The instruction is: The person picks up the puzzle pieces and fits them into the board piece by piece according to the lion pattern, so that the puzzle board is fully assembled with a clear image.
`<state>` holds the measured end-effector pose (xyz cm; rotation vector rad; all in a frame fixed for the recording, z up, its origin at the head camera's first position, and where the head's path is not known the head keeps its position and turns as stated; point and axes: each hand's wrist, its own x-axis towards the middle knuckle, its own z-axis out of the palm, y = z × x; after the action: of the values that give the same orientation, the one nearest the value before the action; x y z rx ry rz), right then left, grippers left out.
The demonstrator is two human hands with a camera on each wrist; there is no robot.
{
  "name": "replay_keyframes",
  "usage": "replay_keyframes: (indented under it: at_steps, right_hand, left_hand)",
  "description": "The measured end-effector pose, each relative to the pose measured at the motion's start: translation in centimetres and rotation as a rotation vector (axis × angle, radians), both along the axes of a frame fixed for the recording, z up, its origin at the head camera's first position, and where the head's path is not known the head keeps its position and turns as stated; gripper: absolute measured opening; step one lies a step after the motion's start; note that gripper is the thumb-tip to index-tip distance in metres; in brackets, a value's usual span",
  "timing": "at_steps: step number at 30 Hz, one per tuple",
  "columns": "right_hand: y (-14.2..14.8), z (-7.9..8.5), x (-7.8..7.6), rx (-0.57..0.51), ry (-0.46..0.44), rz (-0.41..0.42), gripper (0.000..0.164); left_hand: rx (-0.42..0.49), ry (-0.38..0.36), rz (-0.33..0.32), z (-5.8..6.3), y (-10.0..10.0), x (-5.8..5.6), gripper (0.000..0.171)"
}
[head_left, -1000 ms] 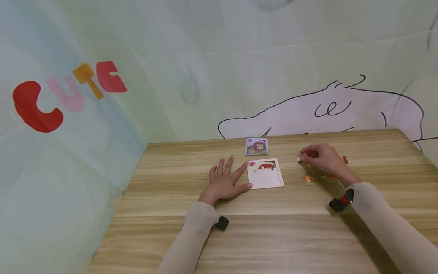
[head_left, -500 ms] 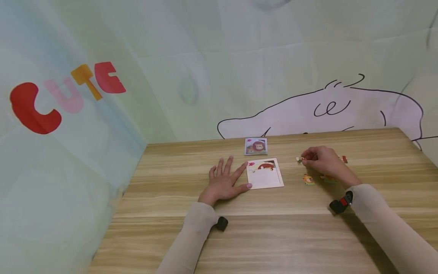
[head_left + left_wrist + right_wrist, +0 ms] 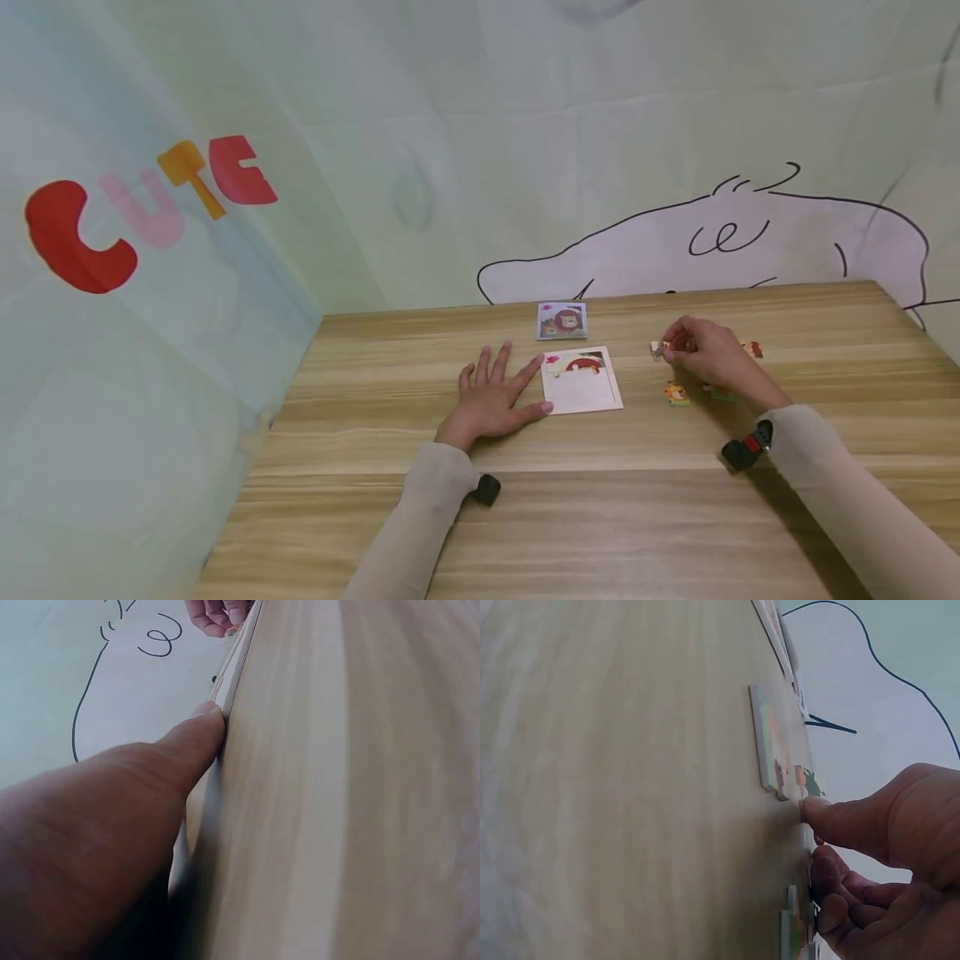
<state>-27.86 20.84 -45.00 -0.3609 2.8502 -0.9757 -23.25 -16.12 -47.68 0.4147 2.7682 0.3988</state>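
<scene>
My left hand (image 3: pixel 491 404) lies on the table with fingers spread. Its thumb and index fingertip touch the left edge of a white square puzzle board (image 3: pixel 579 395), whose top strip shows part of a lion picture. To the right of the board, my right hand (image 3: pixel 707 352) pinches a small jigsaw piece (image 3: pixel 657 351) between thumb and fingers, low over the tabletop. The right wrist view shows the thumb against this jigsaw piece (image 3: pixel 811 780); its far side is hidden. A loose orange-and-green piece (image 3: pixel 677 394) lies nearer me.
A square lion picture card (image 3: pixel 562 322) lies behind the board. Another piece (image 3: pixel 721 393) sits below the right wrist, and a reddish one (image 3: pixel 752 349) beyond it, partly covered. The wooden table (image 3: pixel 585 525) meets a printed cloth backdrop (image 3: pixel 420 167).
My right hand's fingertips have drawn in onto the jigsaw piece, which looks slightly turned. The left hand and the board have stayed in place.
</scene>
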Motion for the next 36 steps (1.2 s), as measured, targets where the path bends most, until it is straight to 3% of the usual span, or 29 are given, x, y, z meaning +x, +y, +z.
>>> replay_keyframes:
  at_steps: [7, 14, 25, 36]
  right_hand:
    - [0.1, 0.2, 0.5, -0.055, -0.030, -0.040, 0.022]
    - [-0.3, 0.3, 0.9, -0.118, 0.027, -0.059, 0.022]
    - [-2.0, 0.7, 1.5, -0.176, 0.001, -0.041, 0.034]
    - [-4.0, 1.0, 1.4, -0.237, -0.032, -0.012, 0.031]
  left_hand:
    - [-0.004, 0.001, -0.006, -0.1, 0.0, 0.1, 0.084]
    - [0.010, -0.003, -0.001, -0.1, 0.0, 0.2, 0.084]
    - [0.010, -0.006, -0.004, 0.2, 0.1, 0.1, 0.084]
    - [0.006, -0.006, -0.001, 0.3, 0.1, 0.2, 0.083]
